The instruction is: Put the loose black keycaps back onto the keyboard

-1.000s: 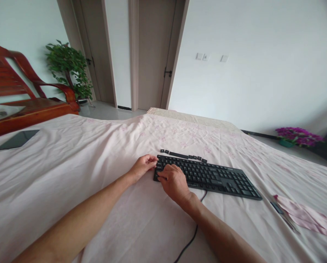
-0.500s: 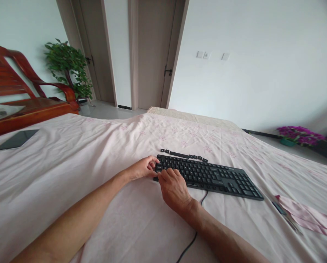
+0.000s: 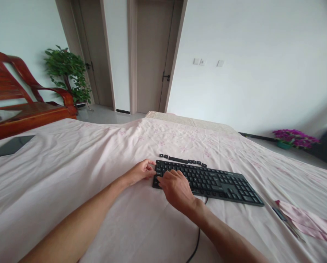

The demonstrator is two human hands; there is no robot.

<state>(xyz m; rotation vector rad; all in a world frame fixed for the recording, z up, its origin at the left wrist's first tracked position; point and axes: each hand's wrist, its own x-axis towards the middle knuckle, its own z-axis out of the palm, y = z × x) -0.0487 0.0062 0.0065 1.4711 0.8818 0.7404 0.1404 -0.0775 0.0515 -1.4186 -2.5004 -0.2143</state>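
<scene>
A black keyboard (image 3: 218, 182) lies on the pink bedsheet, its front row showing gaps where keycaps are off. My left hand (image 3: 141, 171) grips its left end, with thumb and forefinger at the edge keys. Bent over the keyboard's front left corner is my right hand (image 3: 177, 190), fingers curled down; whatever sits under the fingertips is hidden. Just behind the keyboard, a long space bar (image 3: 178, 160) and several small loose keycaps (image 3: 194, 162) are laid out in a row.
A black cable (image 3: 197, 244) runs toward me beneath my right forearm. To the right lie a pink cloth (image 3: 308, 221) and a thin tool (image 3: 295, 232), perhaps tweezers. A dark flat tablet-like slab (image 3: 11, 146) rests at left. Beyond the bed stands a wooden chair (image 3: 29, 113).
The view has tilted up slightly, so everything sits a little lower. My right hand has shifted slightly on the keyboard's corner, baring more front-edge keys; my left hand keeps its place.
</scene>
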